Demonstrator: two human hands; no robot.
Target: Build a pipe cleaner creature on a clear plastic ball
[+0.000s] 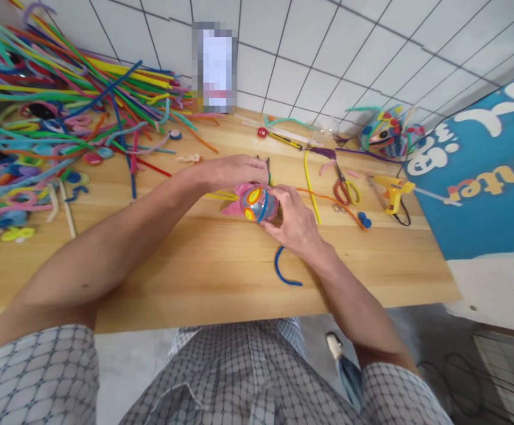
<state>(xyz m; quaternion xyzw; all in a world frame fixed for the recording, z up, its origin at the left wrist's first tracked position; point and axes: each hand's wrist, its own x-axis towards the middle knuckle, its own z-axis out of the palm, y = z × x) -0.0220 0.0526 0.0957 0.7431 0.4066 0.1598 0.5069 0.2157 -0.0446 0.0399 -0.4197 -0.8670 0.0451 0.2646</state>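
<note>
Two hands close on a pink craft ball [257,203]: left hand [230,172] cupped over its top, right hand [295,221] gripping its side. The ball sits just left of the scissors [345,190].

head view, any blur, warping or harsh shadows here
head view: a pixelated block sits against the wall tiles; tile lines and table edge bow, lens distortion; light even, shadows soft; pink figure held by left hand and right hand is sharp.
</note>
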